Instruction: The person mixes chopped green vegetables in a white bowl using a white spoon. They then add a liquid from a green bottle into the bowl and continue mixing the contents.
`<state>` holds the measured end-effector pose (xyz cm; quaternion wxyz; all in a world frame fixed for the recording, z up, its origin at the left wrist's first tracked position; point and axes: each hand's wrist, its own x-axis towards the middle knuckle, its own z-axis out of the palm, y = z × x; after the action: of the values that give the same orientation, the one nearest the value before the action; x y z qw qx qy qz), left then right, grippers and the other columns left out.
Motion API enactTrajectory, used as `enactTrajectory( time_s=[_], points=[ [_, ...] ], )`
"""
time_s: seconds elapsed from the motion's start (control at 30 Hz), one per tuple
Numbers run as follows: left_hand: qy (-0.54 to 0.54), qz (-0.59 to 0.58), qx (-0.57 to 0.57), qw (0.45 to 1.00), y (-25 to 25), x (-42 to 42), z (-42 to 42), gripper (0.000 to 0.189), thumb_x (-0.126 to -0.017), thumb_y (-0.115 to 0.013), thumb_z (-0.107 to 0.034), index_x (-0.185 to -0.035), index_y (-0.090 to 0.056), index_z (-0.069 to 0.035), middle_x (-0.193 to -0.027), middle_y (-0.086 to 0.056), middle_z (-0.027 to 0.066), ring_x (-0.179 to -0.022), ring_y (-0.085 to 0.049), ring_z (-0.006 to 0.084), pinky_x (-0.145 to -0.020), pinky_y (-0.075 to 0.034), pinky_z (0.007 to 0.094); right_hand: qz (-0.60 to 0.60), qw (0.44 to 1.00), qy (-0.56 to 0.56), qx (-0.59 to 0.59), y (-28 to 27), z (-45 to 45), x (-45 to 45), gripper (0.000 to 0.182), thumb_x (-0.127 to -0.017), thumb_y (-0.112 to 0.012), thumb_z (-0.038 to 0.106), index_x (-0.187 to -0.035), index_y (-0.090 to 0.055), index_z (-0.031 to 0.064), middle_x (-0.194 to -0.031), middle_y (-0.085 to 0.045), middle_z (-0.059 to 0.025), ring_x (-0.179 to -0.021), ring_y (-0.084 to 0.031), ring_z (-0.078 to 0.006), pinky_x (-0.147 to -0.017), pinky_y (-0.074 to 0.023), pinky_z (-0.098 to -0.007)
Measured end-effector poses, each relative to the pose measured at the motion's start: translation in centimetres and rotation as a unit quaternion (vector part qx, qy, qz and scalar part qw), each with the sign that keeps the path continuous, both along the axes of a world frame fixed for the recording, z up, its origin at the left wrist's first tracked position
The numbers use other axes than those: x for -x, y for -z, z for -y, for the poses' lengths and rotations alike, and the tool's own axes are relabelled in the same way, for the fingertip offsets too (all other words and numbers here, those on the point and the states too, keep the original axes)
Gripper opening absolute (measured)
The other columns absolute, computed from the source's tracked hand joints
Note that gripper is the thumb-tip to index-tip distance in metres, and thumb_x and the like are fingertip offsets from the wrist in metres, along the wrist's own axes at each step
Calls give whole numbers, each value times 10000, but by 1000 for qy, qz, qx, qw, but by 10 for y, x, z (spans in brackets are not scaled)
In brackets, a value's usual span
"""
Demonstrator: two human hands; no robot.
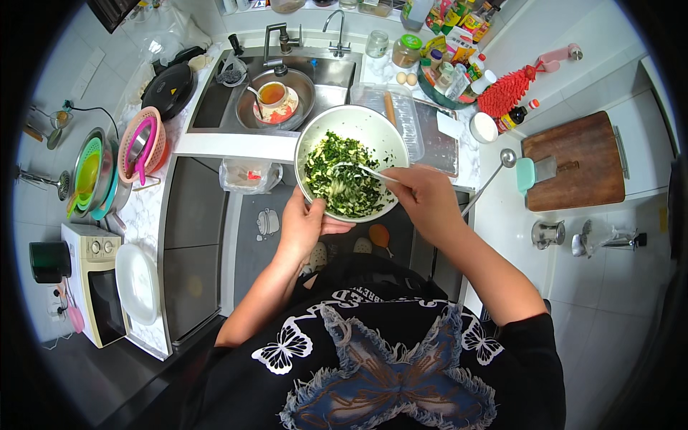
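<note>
My left hand (309, 217) grips the near-left rim of a large white bowl (396, 134), thumb at the wall and fingers beneath it. The bowl is held up in front of me and tilted towards me. Inside lies a mix of chopped green leaves and pale yellow bits (344, 185). My right hand (424, 199) holds the handle of a metal spoon (373, 172) over the bowl's right side. The spoon's far end sits in the chopped mix, partly blurred and hidden by it.
Beyond the bowl is a steel sink (336, 99) with a basin (242, 107). A rolling pin (389, 107) lies on a clear plastic lid or tray (371, 94). Two eggs (406, 79) sit near seasoning bottles (446, 75). A ladle (507, 157) and wooden cutting board (578, 156) are at right.
</note>
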<state>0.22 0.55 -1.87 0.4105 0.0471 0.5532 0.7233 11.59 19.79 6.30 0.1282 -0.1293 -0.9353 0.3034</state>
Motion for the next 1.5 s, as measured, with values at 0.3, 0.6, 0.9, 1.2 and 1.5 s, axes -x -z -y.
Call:
enactTrajectory(
  time_s=[0.3,0.6,0.9,1.2,1.5],
  points=[
    [-3,4,-10,1000,-2,3,2,380,-1042,-335,-12,-1411,-264,42,-1098,-646,333,-784,-749,427,-664,-685,438,-20,982,-146,-121,8,9,-19,178,-869,-655,95,-1025,-729,51,-808,-704,-88,-799,-626,-282,-762,-489,-413],
    [22,-5,20,1000,-15,3,7,376,-1048,-323,-51,-1394,-315,97,-1102,-657,330,-805,-753,407,-692,-685,417,-41,944,-121,-303,42,-44,3,299,-760,-661,39,-1052,-712,80,-792,-590,-45,-846,-588,-268,-773,-487,-404],
    [-5,-10,7,1000,-12,-5,9,387,-1032,-339,-18,-1413,-312,48,-1107,-650,311,-790,-749,422,-683,-685,432,-69,934,-43,-349,24,-40,13,169,-786,-661,53,-953,-687,64,-704,-571,-69,-747,-574,-279,-697,-478,-419],
    [-42,-4,-23,999,0,-8,2,431,-1012,-314,29,-1436,-239,16,-1103,-643,323,-787,-745,439,-669,-688,448,-19,998,26,-54,39,22,-9,99,-901,-643,110,-973,-679,52,-726,-614,-161,-747,-608,-368,-673,-488,-493],
    [-24,-2,-20,1000,-3,-3,1,401,-1023,-308,17,-1419,-243,33,-1089,-648,341,-778,-745,439,-666,-687,453,20,954,-146,-262,28,-6,-21,259,-813,-680,79,-1069,-717,98,-748,-589,-33,-810,-596,-252,-749,-463,-397]
  ],
)
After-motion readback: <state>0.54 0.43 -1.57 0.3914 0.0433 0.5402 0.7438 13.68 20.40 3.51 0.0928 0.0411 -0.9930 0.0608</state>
